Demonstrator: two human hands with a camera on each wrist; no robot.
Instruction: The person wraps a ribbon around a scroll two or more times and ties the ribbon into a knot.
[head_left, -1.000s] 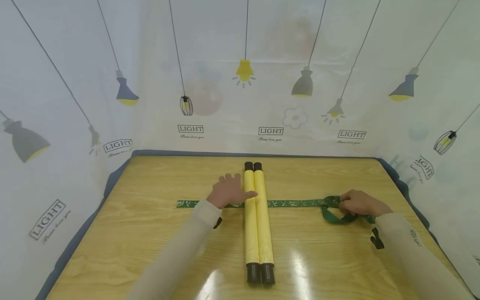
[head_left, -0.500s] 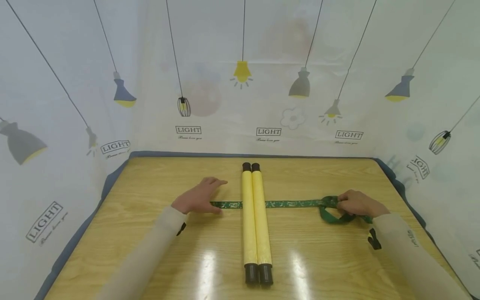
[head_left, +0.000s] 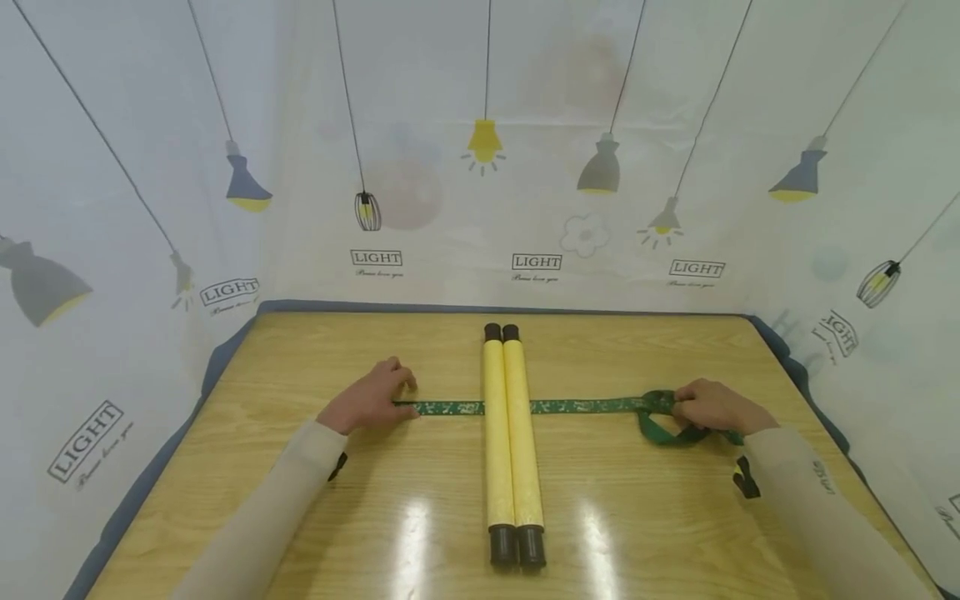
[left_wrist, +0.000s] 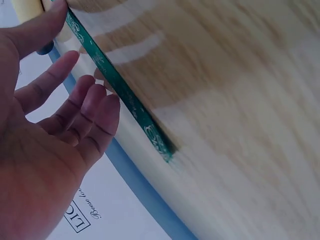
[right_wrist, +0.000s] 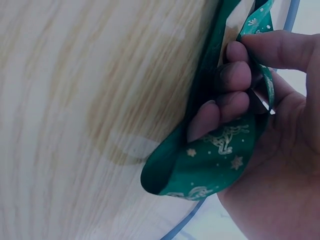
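Because the two yellow tubes (head_left: 497,458) lie side by side, pointing away from the person, their near black caps (head_left: 503,547) come first, between the pale sleeves (head_left: 262,492) and amid streaks of reflected light (head_left: 412,546) on the table (head_left: 652,542). Farther in, the green ribbon (head_left: 585,407) runs crosswise beneath the tubes, and their weight probably helps hold it flat and in line. Near the ribbon's loose end, the left hand (head_left: 367,398) straddles it, thumb on one side and loosely bent fingers, a little apart, on the other; whether they bear on it I cannot tell, though so light a posture would suit a narrow strip lying low. On the opposite side the right hand (head_left: 720,406) pinches the ribbon between thumb and curled fingers, slack looping beside them, perhaps gathered so that the extra length does not trail. The far black caps (head_left: 492,332) end just short of the table's back edge. Its top is pale wood grain, smooth enough to shine, bordered by a blue strip (left_wrist: 145,190). Beyond rises a white backdrop (head_left: 435,75), lightly creased, printed with lamps (head_left: 486,143) on long cords and LIGHT labels (head_left: 537,262).
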